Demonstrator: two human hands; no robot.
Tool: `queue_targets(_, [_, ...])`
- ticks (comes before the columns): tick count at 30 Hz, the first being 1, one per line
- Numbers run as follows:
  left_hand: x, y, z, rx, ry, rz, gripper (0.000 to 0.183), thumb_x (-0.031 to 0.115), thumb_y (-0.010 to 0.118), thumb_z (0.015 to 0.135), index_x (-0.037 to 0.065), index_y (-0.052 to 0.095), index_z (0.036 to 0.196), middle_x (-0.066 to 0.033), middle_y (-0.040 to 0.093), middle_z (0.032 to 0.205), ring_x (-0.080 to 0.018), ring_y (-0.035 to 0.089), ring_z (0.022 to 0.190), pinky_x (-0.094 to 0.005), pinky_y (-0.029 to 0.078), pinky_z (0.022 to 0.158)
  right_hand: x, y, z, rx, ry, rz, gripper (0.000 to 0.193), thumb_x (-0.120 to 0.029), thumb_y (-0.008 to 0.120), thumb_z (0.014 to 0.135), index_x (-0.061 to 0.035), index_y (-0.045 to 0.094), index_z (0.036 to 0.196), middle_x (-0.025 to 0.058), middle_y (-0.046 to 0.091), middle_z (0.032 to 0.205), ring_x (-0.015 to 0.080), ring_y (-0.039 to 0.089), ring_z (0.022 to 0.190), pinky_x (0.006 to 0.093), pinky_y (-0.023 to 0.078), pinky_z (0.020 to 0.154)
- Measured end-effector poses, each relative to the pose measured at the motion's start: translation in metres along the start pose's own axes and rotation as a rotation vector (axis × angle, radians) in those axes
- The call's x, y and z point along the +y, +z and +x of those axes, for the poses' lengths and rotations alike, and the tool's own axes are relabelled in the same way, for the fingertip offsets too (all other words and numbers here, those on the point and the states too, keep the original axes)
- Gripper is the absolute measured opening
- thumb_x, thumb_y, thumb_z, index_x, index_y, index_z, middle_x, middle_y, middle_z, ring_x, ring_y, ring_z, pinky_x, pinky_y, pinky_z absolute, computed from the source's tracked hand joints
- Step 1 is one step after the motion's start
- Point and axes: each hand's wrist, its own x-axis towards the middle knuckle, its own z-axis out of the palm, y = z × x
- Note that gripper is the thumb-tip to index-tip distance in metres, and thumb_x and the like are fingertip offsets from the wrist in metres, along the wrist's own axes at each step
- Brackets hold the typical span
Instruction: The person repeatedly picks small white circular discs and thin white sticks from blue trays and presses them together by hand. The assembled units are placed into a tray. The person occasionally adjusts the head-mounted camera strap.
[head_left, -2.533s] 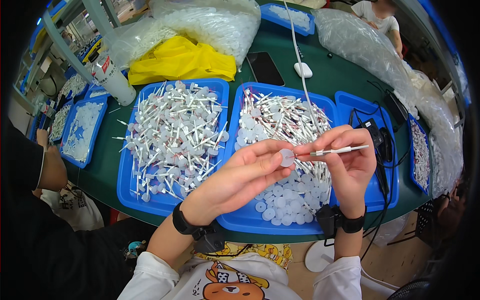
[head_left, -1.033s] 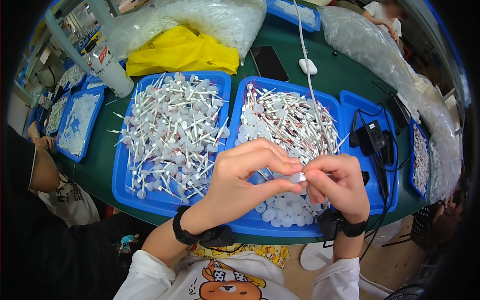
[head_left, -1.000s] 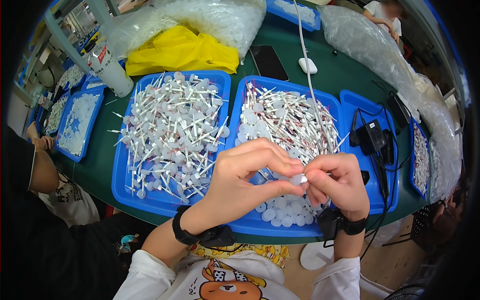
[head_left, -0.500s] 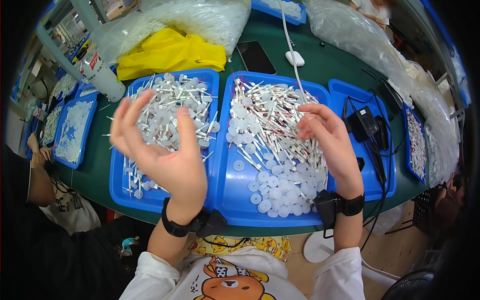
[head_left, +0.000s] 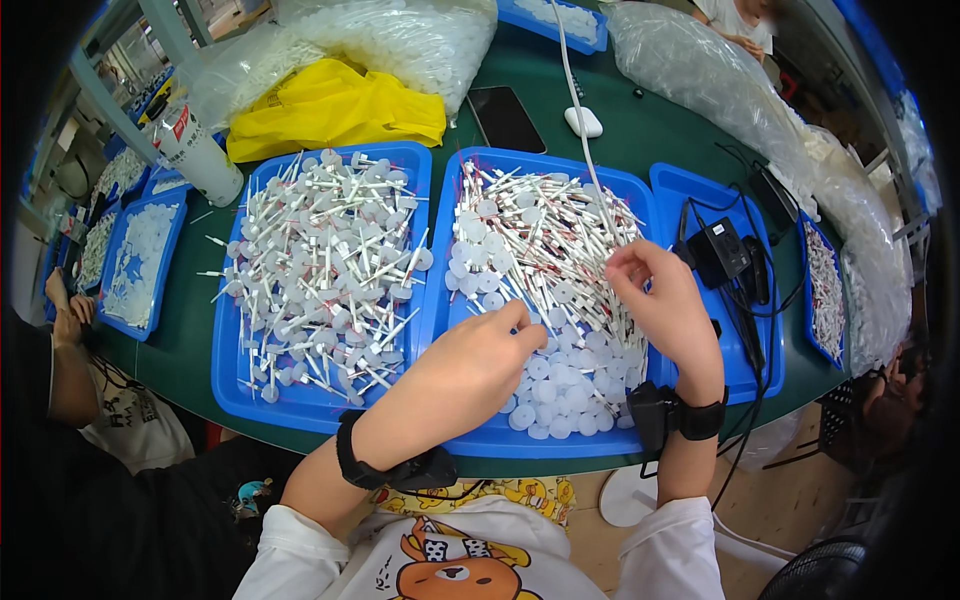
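Blue middle tray [head_left: 450,322]: in the head view, lies below both hands; loose sticks fill its far part, discs its near part and left edge.
Sticks [head_left: 560,235]: thin, white, with some reddish strands among them; heaped criss-cross.
Discs [head_left: 560,390]: round, translucent white, many with a small central mark; piled flat and overlapping.
Left hand [head_left: 480,360]: back upward, fingers bent and drawn toward the thumb at the discs; whether it pinches one cannot be told.
Right hand [head_left: 660,300]: over the right part of the sticks, thumb and fingers curled toward one another; whether a stick lies between them cannot be told.
Left tray [head_left: 228,385]: blue, just beside the middle tray; heaped with joined pieces [head_left: 320,290], each stick bearing a disc, some jutting past the rim.
Right tray [head_left: 735,370]: blue; contains a black adapter [head_left: 718,252] and dark cords.
Green table [head_left: 640,130]: beyond the trays, bears a black phone [head_left: 507,120], white case [head_left: 583,122], yellow bag [head_left: 340,110] and pale bottle [head_left: 197,155].
Co-worker's hands [head_left: 72,310]: at far left, near another blue tray [head_left: 140,265].
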Motion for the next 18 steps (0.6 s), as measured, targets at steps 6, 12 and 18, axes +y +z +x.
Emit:
queue_targets(6, [-0.001,-0.001,0.001,-0.041,-0.053,0.003,0.021,-0.001,0.064,0.082,0.003,0.060,0.102,-0.0142,0.056,0.095,-0.0350,0.061,0.088,-0.0410,0.050,0.077,0.003,0.001,0.002,-0.065,-0.064,-0.114,0.023,-0.015,0.069,0.085,0.0025,0.064,0.100,0.0151,0.063,0.095,0.0250,0.061,0.084,0.0339,0.050,0.074])
queue_targets(12, [-0.001,0.000,0.001,-0.013,-0.045,-0.009,0.023,0.000,0.065,0.082,0.003,0.059,0.104,-0.0141,0.056,0.096,-0.0351,0.061,0.088,-0.0419,0.050,0.077,0.012,0.009,0.001,-0.087,-0.309,-0.251,0.034,-0.015,0.068,0.085,0.0016,0.064,0.115,0.0190,0.058,0.120,0.0360,0.051,0.111,0.0414,0.044,0.096])
queue_targets(18, [-0.002,0.001,0.001,-0.036,-0.057,0.015,0.021,0.001,0.066,0.082,0.002,0.059,0.102,-0.0144,0.055,0.097,-0.0351,0.061,0.088,-0.0418,0.050,0.078,0.014,0.016,0.002,-0.049,-0.366,-0.359,0.035,-0.012,0.065,0.087,0.0029,0.062,0.119,0.0212,0.057,0.126,0.0390,0.049,0.114,0.0433,0.044,0.099])
